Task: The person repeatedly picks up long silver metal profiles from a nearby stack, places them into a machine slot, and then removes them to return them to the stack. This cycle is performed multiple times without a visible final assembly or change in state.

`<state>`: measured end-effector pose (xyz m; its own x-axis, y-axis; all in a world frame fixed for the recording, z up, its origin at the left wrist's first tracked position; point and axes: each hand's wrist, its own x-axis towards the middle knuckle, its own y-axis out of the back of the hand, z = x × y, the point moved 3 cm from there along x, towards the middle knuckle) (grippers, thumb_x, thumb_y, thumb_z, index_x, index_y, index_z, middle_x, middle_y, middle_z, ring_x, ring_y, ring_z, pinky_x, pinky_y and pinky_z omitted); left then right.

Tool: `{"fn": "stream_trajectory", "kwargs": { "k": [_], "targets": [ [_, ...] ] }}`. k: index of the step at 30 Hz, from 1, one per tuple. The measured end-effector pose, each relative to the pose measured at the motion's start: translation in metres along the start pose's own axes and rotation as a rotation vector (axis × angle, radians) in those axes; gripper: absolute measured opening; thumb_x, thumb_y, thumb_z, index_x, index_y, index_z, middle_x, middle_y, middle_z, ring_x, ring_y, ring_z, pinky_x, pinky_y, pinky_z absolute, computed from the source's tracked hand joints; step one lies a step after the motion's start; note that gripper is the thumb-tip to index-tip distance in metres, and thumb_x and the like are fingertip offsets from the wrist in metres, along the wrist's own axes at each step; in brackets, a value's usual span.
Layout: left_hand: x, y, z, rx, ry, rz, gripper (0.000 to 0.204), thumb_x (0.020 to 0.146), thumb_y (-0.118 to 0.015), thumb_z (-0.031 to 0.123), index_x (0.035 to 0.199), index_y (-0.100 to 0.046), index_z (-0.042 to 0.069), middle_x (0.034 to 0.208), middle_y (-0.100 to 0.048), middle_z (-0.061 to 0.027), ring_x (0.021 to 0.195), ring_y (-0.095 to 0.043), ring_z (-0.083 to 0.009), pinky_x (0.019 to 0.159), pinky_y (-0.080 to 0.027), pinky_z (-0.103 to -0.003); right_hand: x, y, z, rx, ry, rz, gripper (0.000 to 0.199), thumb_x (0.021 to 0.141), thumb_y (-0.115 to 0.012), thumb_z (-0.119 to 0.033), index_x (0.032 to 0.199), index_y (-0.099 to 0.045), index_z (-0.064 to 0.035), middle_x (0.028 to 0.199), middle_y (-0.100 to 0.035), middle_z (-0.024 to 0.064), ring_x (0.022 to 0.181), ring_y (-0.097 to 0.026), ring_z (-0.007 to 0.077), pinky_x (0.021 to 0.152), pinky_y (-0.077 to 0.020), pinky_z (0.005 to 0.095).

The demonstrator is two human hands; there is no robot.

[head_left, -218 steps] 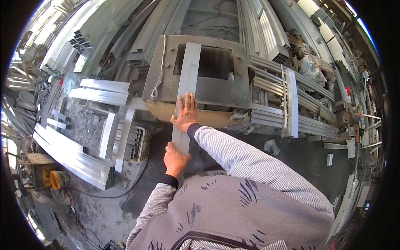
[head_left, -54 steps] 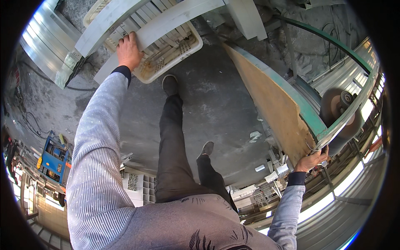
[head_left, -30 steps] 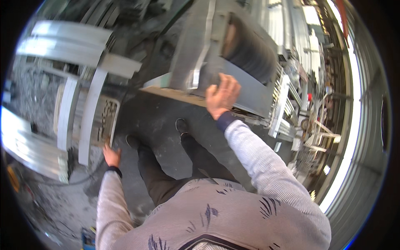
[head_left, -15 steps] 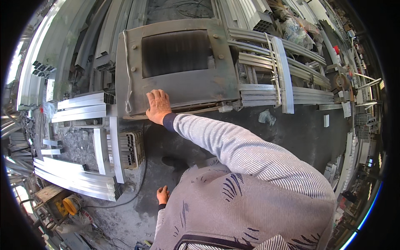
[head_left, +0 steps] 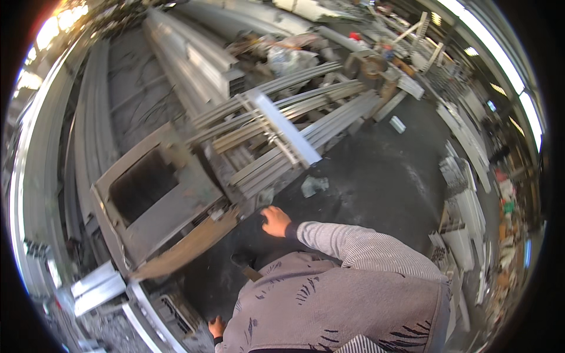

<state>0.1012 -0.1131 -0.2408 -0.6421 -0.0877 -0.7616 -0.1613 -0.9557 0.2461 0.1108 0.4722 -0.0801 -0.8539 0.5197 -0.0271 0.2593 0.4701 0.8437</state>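
My right hand (head_left: 275, 221) hangs over the dark floor, just beyond the right corner of a grey metal machine housing (head_left: 176, 194). Its fingers are loosely bent and apart, with nothing seen in them. The housing has a dark rectangular opening in its top and a worn brown strip (head_left: 188, 247) along the near edge. Low beside my body, my left hand (head_left: 216, 326) shows only in part, fingers loosely curled and seemingly holding nothing. A small stack of slotted pieces (head_left: 179, 315) lies left of it.
Long aluminium profiles (head_left: 194, 59) run behind the housing. More bars (head_left: 329, 126) lie stacked to its right, crossed by a pale bar (head_left: 285, 126). A crumpled clear plastic scrap (head_left: 314, 186) lies on the floor. White bars (head_left: 465, 138) line the right side.
My right hand has lifted off the top of the housing and moved right, over the floor. The view has turned to the right, so the housing now sits farther left and tilted.
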Motion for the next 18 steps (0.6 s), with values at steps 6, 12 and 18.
{"fn": "stream_trajectory", "kwargs": {
  "k": [6, 12, 18],
  "targets": [
    [0.006, -0.061, -0.002, 0.212, 0.018, -0.085, 0.043, 0.092, -0.081, 0.025, 0.119, -0.061, -0.003, 0.095, -0.070, -0.0105, 0.075, -0.066, -0.0187, 0.063, -0.054, -0.034, -0.122, 0.065, 0.150, -0.026, -0.514, -0.113, 0.049, 0.081, -0.067, -0.027, 0.121, -0.075, 0.0015, 0.121, -0.073, 0.0300, 0.118, -0.068, 0.0456, 0.104, -0.0546, 0.0491],
    [-0.009, -0.126, 0.014, 0.347, -0.004, -0.168, 0.045, 0.093, -0.081, 0.025, 0.122, -0.062, -0.002, 0.101, -0.071, -0.0121, 0.082, -0.067, -0.0198, 0.070, -0.055, -0.035, -0.146, 0.090, 0.220, -0.040, -0.859, -0.044, 0.047, 0.085, -0.068, -0.026, 0.124, -0.074, -0.0003, 0.126, -0.073, 0.0257, 0.122, -0.069, 0.0413, 0.106, -0.0548, 0.0477],
    [-0.016, -0.189, 0.053, 0.404, -0.019, -0.173, 0.046, 0.093, -0.081, 0.025, 0.125, -0.062, -0.002, 0.106, -0.072, -0.0136, 0.090, -0.068, -0.0209, 0.076, -0.055, -0.035, -0.041, 0.103, 0.272, 0.044, -0.776, 0.149, 0.045, 0.087, -0.067, -0.027, 0.122, -0.071, 0.0014, 0.130, -0.069, 0.0311, 0.126, -0.065, 0.0447, 0.109, -0.0522, 0.0495]
  ]
}}
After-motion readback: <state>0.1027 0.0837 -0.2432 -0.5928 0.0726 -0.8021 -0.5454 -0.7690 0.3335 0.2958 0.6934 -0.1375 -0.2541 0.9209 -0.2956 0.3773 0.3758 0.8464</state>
